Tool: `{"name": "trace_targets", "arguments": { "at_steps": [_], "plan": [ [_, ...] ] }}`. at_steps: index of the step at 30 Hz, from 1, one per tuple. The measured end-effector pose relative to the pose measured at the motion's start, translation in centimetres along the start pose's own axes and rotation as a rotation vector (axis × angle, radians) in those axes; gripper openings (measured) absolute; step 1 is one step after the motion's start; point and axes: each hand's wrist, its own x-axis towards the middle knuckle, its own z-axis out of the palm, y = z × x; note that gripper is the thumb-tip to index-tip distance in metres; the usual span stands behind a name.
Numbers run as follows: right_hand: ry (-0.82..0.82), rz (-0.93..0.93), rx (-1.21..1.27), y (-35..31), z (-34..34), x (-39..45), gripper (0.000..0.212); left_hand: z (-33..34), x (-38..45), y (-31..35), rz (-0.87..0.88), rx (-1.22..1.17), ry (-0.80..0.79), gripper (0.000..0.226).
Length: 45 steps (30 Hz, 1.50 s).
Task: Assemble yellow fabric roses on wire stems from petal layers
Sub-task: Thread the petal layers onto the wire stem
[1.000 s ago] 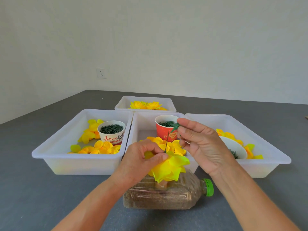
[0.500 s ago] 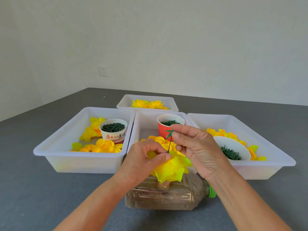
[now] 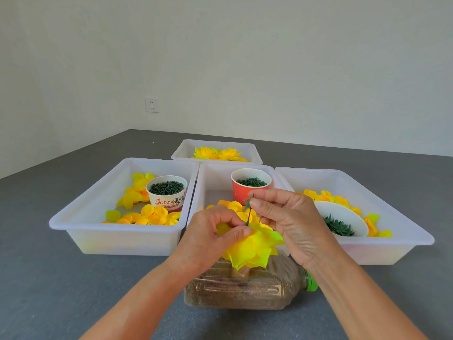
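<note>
My left hand [image 3: 212,235] grips a yellow fabric rose [image 3: 255,249] held upside down, its thin dark wire stem [image 3: 249,215] pointing up. My right hand [image 3: 286,217] pinches a small green star-shaped calyx [image 3: 247,203] threaded on the stem near its top end. Both hands hover just above a plastic bottle [image 3: 247,290] lying on its side with a green cap. Loose yellow petal layers [image 3: 147,217] lie in the left tray [image 3: 81,217], and more petals [image 3: 232,206] show in the middle tray behind the hands.
A white paper cup [image 3: 167,192] of dark green pieces stands in the left tray, a red cup [image 3: 250,185] of green rings in the middle tray [image 3: 213,177]. The right tray [image 3: 392,217] holds a white bowl [image 3: 340,219] of green calyxes and petals. Finished roses [image 3: 215,153] fill the far tray.
My right hand lowered the green calyx onto the wire stem and now holds it on the stem's upper part. The left hand kept its grip on the rose.
</note>
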Motion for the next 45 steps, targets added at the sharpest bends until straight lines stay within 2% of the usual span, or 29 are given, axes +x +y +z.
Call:
{"name": "trace_targets", "arguments": {
  "at_steps": [4, 8, 17, 23, 29, 31, 34, 38, 45],
  "plan": [
    [-0.015, -0.004, -0.017, 0.7, 0.0, -0.4, 0.015, 0.0, 0.1, 0.1, -0.001, -0.002, 0.007, 0.01],
    [-0.019, 0.016, -0.025, 1.2, -0.2, -0.6, 0.024, -0.1, 0.0, 0.3, -0.016, -0.023, -0.006, 0.008],
    [-0.012, -0.047, -0.242, 1.7, -0.4, -0.6, 0.014, -0.8, -0.6, 0.0, -0.133, -0.063, 0.001, 0.013],
    [-0.065, -0.024, -0.401, 0.6, -0.6, -0.3, 0.009, -0.8, -0.7, 0.3, -0.102, -0.083, 0.043, 0.024],
    [-0.032, -0.006, -0.345, 0.4, -0.7, -0.6, 0.01, -0.4, -0.5, 1.2, -0.002, -0.046, 0.124, 0.014],
    [-0.006, -0.019, -0.328, 0.5, -0.7, -0.6, 0.016, -0.4, -0.3, 1.4, 0.026, -0.023, 0.141, 0.008],
    [0.009, -0.034, -0.351, 0.6, -0.7, -0.5, 0.019, -0.4, -0.1, 1.8, 0.083, 0.067, 0.147, 0.018],
    [-0.033, -0.036, -0.411, 0.4, -0.7, -0.3, 0.01, -0.6, 0.3, 2.1, 0.146, 0.237, 0.148, 0.006],
    [-0.081, -0.038, -0.51, 0.6, -0.7, -0.2, 0.007, -0.9, 0.4, 2.2, 0.221, 0.472, 0.04, 0.004]
  ]
}}
